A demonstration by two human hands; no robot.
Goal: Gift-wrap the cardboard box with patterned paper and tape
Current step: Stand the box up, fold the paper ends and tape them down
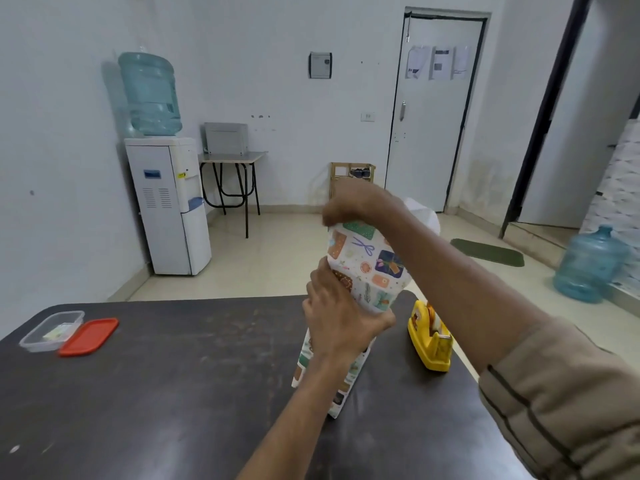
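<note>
A tall box wrapped in white patterned paper stands on end on the dark table; no bare cardboard shows. My left hand grips the box around its middle from the near side. My right hand is closed on the paper at the top end, pinching it there. A yellow tape dispenser sits on the table just right of the box, apart from both hands.
A clear plastic container and its red lid lie at the table's far left. Beyond the table are a water dispenser, a small table, a door and a blue water jug on the floor.
</note>
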